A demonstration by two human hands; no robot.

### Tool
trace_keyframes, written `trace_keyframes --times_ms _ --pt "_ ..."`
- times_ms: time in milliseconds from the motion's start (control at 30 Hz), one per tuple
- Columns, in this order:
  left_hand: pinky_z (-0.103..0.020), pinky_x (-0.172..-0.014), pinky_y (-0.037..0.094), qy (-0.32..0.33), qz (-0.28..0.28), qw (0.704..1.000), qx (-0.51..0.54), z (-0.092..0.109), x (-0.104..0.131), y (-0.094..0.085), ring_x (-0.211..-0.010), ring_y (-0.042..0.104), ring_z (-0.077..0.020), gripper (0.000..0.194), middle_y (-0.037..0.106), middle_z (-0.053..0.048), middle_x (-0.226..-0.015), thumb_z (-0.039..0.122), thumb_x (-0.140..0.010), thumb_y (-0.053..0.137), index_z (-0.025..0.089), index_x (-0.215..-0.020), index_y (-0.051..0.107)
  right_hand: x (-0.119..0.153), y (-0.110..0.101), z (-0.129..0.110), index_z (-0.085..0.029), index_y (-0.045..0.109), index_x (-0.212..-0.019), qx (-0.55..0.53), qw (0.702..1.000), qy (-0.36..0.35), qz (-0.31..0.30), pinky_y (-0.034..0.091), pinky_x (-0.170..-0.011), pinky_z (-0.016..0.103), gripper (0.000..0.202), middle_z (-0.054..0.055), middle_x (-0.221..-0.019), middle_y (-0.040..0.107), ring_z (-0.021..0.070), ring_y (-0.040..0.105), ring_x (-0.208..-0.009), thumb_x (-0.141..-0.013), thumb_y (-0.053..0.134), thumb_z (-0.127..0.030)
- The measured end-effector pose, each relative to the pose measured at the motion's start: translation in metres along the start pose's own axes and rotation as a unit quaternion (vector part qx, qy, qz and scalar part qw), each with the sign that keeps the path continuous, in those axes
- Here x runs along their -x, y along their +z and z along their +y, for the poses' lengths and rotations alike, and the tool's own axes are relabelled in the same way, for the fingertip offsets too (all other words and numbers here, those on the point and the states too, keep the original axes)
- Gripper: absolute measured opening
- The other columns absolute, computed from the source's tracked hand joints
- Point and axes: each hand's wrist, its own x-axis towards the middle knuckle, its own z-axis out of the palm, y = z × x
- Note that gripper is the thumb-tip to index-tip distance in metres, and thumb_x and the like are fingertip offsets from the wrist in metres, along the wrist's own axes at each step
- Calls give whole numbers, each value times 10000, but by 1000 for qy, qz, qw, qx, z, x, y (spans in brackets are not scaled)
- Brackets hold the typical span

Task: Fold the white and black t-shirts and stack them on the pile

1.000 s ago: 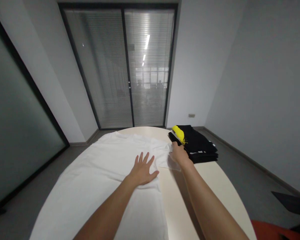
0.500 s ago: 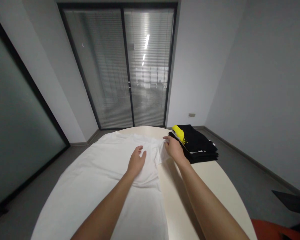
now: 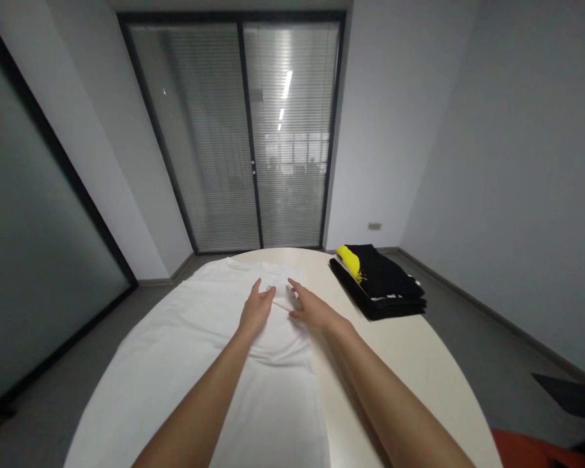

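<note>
A white T-shirt (image 3: 190,331) lies spread over the left and middle of the table, with wrinkles across it. Its sleeve on the right is folded inward onto the body, the hem showing as a thin line between my hands. My left hand (image 3: 255,314) is over the upper part of the shirt, thumb and fingers closed on what looks like a small bit of the sleeve's cloth. Just to the right, my right hand (image 3: 314,308) rests by the folded sleeve at the shirt's edge, fingers apart and thumb below them.
A stack of folded black garments (image 3: 385,276), the top one with a yellow print, lies at the table's far right. The round cream table (image 3: 419,370) has a curved edge. A red chair (image 3: 531,448) is at the lower right. Glass doors (image 3: 292,208) stand beyond.
My right hand has moved left from beside the black stack, and the sleeve has folded inward with it. My left hand has shifted slightly left and its fingers have closed.
</note>
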Motion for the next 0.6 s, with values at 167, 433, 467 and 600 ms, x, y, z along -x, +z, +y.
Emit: trace_keyframes --times_ms 167,433,467,600 --pt "-359 -981 451 21 -27 997 -64 0 1 1 -1039 683 -242 735 707 -115 -1204 514 -933 587 241 -1567 336 -3 7 5 -76 387 -1500 99 989 100 34 447 -977 345 797 207 -1280 637 273 623 -1144 -807 731 -263" --pt "-341 -989 462 65 -9 992 -110 1 4 3 -1046 660 -225 380 691 -126 -1200 368 -966 509 180 -1267 645 -4 6 6 -132 639 -1266 71 987 142 18 455 -761 242 564 76 -975 729 179 662 -863 -717 765 -161" --pt "-344 -970 473 58 4 992 -110 1 4 2 -1043 665 -230 370 701 -125 -1180 366 -974 489 179 -1254 642 -4 4 6 -138 644 -1268 58 990 130 3 452 -732 229 592 54 -945 725 164 656 -827 -690 773 -138" --pt "-376 -918 492 33 39 991 -123 2 3 -5 -1045 675 -271 381 739 -123 -1079 434 -1007 388 200 -1088 678 -1 -6 5 -164 738 -1115 18 992 54 -115 428 -639 205 491 -12 -818 689 124 609 -709 -630 786 -102"
